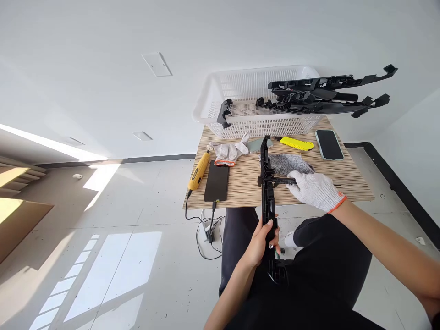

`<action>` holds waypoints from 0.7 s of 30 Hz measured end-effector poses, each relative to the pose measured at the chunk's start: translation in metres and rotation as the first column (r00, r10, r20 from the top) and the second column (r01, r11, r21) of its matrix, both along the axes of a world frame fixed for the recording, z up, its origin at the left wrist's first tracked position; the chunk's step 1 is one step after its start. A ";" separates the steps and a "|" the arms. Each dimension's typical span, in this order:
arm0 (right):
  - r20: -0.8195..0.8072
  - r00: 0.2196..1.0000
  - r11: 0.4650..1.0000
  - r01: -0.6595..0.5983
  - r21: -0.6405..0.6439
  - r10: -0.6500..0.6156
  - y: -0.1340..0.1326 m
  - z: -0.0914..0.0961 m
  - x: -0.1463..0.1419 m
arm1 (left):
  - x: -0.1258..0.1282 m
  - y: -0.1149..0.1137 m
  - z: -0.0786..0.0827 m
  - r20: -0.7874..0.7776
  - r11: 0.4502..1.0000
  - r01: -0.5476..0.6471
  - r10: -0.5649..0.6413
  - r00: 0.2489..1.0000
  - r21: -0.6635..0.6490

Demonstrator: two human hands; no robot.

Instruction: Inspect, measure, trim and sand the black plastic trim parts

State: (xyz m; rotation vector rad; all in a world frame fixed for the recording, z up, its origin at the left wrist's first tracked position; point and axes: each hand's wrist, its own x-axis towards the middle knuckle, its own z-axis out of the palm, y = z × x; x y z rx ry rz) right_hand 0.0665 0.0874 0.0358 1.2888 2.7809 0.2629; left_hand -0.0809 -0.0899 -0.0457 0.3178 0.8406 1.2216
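Note:
A long, narrow black plastic trim part [266, 195] stands lengthwise in front of me, its far end over the table and its near end over my lap. My left hand [263, 240], bare, is wrapped around its lower half. My right hand [314, 189], in a white knitted glove with an orange cuff, is closed on a black bar [283, 180] that meets the part from the side. Whether this bar belongs to the part or is a separate tool, I cannot tell. Just beyond the right hand lies a grey speckled cloth [290, 163].
A white plastic basket [261, 127] holds several black plastic parts [319, 96], some jutting past its right rim. On the table [350, 185] lie a yellow utility knife [296, 143], phone [329, 145], second glove [228, 152], dark phone-like device [216, 182] and yellow corded rotary tool [199, 172]. Cables [209, 236] hang at the front.

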 end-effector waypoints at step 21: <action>-0.257 0.958 0.985 0.150 0.089 -0.123 -0.005 0.013 0.013 | -0.009 -0.012 -0.001 0.131 0.988 0.112 -0.125 0.984 0.103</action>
